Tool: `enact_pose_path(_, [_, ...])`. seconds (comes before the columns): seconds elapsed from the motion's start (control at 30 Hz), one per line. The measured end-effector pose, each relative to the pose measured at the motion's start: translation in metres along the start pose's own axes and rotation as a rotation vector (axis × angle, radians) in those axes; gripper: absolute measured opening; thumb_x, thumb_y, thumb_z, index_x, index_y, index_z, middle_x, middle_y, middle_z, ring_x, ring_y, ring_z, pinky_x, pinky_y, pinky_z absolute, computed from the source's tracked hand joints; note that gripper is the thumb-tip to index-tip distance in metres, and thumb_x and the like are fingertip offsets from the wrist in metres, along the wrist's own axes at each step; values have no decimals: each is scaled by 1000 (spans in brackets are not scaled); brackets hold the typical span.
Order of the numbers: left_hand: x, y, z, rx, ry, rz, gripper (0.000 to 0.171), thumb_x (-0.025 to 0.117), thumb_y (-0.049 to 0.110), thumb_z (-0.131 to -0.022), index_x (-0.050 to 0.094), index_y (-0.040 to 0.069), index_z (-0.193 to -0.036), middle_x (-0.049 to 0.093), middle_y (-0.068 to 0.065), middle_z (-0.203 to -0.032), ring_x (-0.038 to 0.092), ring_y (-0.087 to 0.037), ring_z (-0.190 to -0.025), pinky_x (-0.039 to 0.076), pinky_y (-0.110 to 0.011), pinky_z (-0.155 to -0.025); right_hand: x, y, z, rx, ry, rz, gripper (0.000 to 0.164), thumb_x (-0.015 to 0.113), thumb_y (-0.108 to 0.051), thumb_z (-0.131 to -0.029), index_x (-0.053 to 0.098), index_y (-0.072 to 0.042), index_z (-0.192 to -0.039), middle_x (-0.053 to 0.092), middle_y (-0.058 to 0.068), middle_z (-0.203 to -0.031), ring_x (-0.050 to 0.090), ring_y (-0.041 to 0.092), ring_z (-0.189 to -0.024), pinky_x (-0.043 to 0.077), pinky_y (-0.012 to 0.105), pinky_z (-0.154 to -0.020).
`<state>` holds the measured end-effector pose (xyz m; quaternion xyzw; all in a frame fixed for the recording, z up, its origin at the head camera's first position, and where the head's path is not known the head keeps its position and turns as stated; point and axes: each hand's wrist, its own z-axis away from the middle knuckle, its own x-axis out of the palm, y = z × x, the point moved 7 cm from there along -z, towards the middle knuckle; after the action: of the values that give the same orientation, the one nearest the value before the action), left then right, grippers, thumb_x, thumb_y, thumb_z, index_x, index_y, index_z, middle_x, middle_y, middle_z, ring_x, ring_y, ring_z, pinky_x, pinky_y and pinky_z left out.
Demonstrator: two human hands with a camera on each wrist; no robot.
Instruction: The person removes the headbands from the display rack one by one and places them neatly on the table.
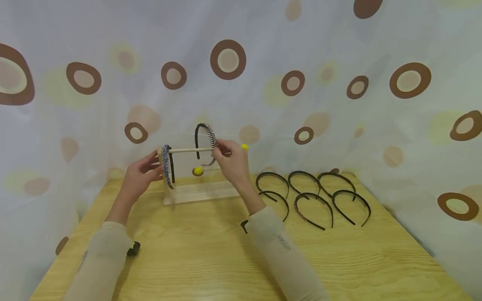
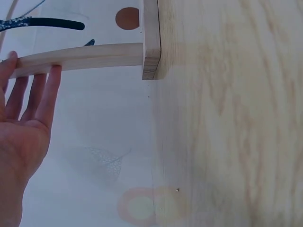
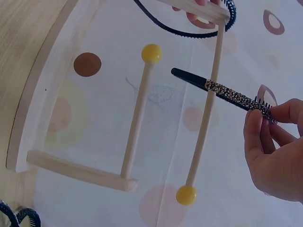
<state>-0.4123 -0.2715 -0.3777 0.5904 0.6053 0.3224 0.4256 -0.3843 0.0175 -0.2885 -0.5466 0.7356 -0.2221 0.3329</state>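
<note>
My right hand [image 1: 234, 162] pinches a sparkly, toothed headband [image 1: 213, 133] between thumb and fingers. The headband crosses the upper rod [image 3: 202, 127] of a wooden rack, between the post and the rod's yellow ball end [image 3: 186, 195]. My left hand [image 1: 137, 179] grips the rack's left post [image 2: 102, 56], its thumb and fingers on opposite sides of the wood. Close to that post, a blue glittery headband [image 1: 166, 165] hangs on the same rod. A lower rod [image 3: 137, 123] ends in another yellow ball [image 1: 198, 170].
Several dark toothed headbands [image 1: 313, 211] lie in two rows on the wooden table [image 1: 211, 259], right of the rack's base [image 1: 203, 192]. My right forearm partly covers the nearest ones. A patterned curtain [image 1: 256, 33] hangs behind and along the sides.
</note>
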Motion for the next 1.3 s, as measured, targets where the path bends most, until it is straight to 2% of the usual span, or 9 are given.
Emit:
enact_pose_path(0.23, [-15,1,10,15,31,-28,67,71,10,-98,37,2,-156,58,-17,-132,65,-6,-105,61,-34,-82,-21,-3,-5,-43,54,-3,27,64,-1,-94,74,4,-119,72,12,-97,70,22,-87,62,27,-78])
enact_pose_path(0.37, [-27,3,14,15,55,-4,68,71,7,-98,37,2,-156,61,-6,-126,65,-6,-105,61,-33,-81,-32,-3,-5,-55,55,25,26,65,-3,-96,73,3,-120,72,11,-98,70,22,-90,61,27,-79])
enact_pose_path(0.47, [-35,6,17,15,73,12,68,72,7,-97,38,4,-156,63,1,-122,65,-6,-104,61,-32,-80,-45,0,-7,-65,88,22,25,66,-4,-97,74,1,-121,72,10,-100,69,21,-92,61,29,-81])
enact_pose_path(0.63, [-45,6,20,16,88,29,68,73,5,-95,40,4,-155,64,2,-122,65,-7,-105,60,-33,-81,-77,7,-10,-59,176,-18,23,67,-7,-99,75,-4,-120,71,10,-105,69,22,-94,61,34,-84])
enact_pose_path(0.8, [-54,2,25,15,107,73,69,71,0,-95,38,2,-155,63,2,-127,64,-6,-108,60,-34,-81,-105,21,-11,-11,194,0,23,66,-11,-100,75,-5,-120,71,10,-108,69,21,-96,60,30,-85])
enact_pose_path(0.93, [-60,4,29,12,126,103,69,71,-1,-95,36,0,-155,63,6,-125,63,-7,-108,60,-33,-81,-120,37,-8,12,165,65,24,66,-9,-99,74,-2,-120,72,10,-107,70,21,-94,61,29,-83])
enact_pose_path(1.07, [-66,6,33,11,139,94,70,71,1,-95,36,1,-155,63,5,-127,63,-7,-109,60,-31,-80,-129,57,1,49,112,158,23,66,-7,-98,74,-1,-119,73,13,-104,70,24,-92,61,36,-82])
enact_pose_path(1.23, [-78,5,41,4,163,69,71,72,2,-95,36,1,-156,62,1,-131,63,-4,-108,61,-29,-78,-127,101,14,215,-37,200,26,65,-10,-99,73,-2,-122,73,14,-108,69,27,-96,60,44,-85])
enact_pose_path(1.3, [-83,6,45,-4,174,55,70,72,2,-95,36,1,-156,63,3,-129,63,-4,-107,61,-29,-78,-122,119,18,291,-106,171,28,64,-10,-100,71,-1,-125,72,16,-113,70,29,-98,60,44,-87])
